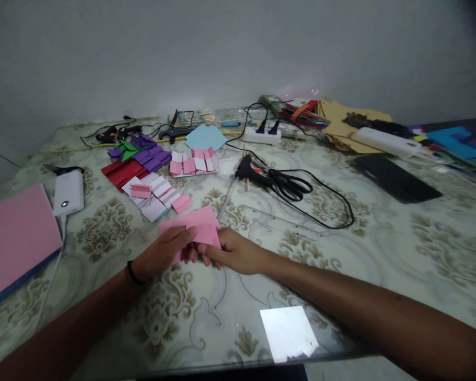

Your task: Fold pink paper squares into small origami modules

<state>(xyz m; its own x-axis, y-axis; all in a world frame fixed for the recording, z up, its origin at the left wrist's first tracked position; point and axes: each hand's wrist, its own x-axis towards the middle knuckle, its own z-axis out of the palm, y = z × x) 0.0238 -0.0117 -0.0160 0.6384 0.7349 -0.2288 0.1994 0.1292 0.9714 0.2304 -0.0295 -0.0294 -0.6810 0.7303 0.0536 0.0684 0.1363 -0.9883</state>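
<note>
A sheet of pink paper [204,218], partly folded over, is held up above the patterned tablecloth. My left hand [174,244] pinches its left side, thumb on top and fingers underneath. On the right side, my right hand [234,251] grips the lower edge with the thumb pressed on the paper. The fingertips of both hands meet beneath it, where the paper's underside is hidden. Just beyond lie folded pink and white paper pieces [158,191], with another row of folded pink pieces [194,162] farther back. A white square of paper [289,333] rests near the front edge.
A black glue gun [254,172] with a coiled cord lies past my right hand, near a clear ruler [281,219]. A white power bank [69,191] and a pink pad [19,233] are at left. A power strip [262,136] and a dark flat slab [399,177] stand farther back.
</note>
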